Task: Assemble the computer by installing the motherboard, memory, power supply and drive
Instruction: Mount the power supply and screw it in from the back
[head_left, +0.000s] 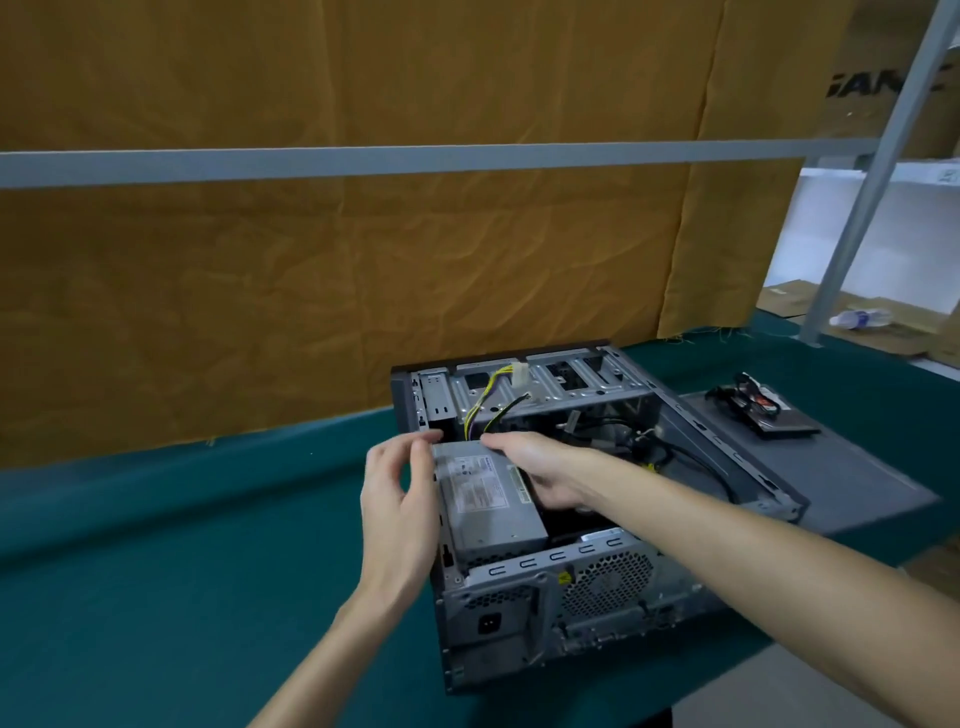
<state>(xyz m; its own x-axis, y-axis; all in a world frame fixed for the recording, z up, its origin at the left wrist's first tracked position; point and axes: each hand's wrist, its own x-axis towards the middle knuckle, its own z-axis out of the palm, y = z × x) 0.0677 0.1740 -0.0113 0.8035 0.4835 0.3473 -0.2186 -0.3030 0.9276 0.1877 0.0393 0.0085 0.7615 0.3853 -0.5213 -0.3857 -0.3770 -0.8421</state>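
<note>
Head view, the only one given: an open grey steel computer case (649, 587) lies on its side on the green-covered table (156, 545), towards the table's near right part, its rear panel facing the camera. A grey boxy metal power supply (488, 499) with a white label sits in the case's near left corner, its top above the case rim and its yellow and black cable bundle (480, 408) running up towards the drive cage (545, 384). The step in hand looks like seating the power supply; it appears not fully down yet. The next move probably calls for lowering it level until its back meets the rear panel cut-out, keeping the cables free of the edges.

Grip: the right hand (540, 470) lies over the unit's far right side, fingers curled around its edge, holding it. The left hand (397, 499) stands against the left face with loosely extended fingers, steadying rather than clasping; whether the palm touches I cannot tell.

On the removed dark grey side panel (841, 478) beside the case, towards the table's right edge, rests a flat black drive (769, 415) with cables on top.
</note>
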